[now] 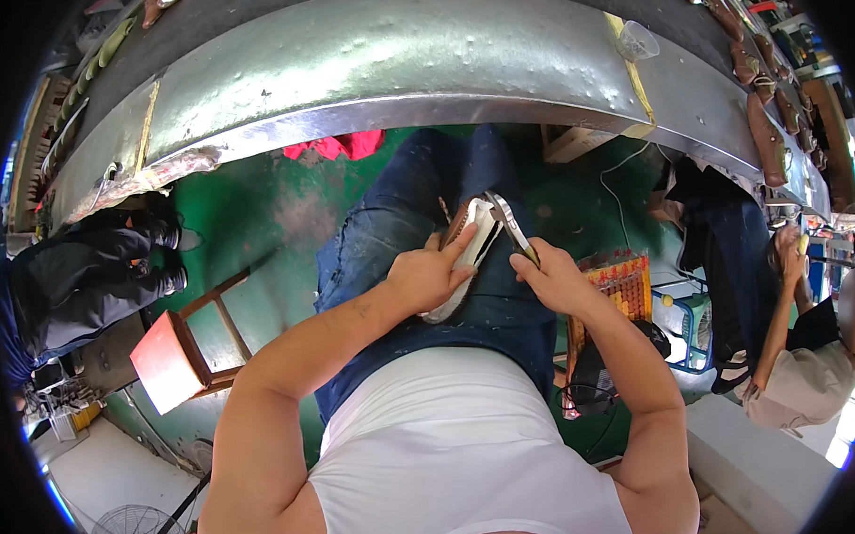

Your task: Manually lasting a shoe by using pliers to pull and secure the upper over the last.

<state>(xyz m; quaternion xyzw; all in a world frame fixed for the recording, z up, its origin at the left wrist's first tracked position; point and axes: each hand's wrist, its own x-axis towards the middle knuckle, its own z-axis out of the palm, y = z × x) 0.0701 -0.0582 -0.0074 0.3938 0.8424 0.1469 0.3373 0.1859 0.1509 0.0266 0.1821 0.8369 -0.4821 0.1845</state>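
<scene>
My left fingers [461,242] are closed round the shoe [480,239], my right fingers [524,266] round pincers [512,226] at its far end. I'd brace left, pull gently.

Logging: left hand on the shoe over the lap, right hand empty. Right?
Not quite: the right hand isn't empty; the head view shows it gripping a metal pliers-like tool. Left hand on the shoe over the lap stands.
</scene>
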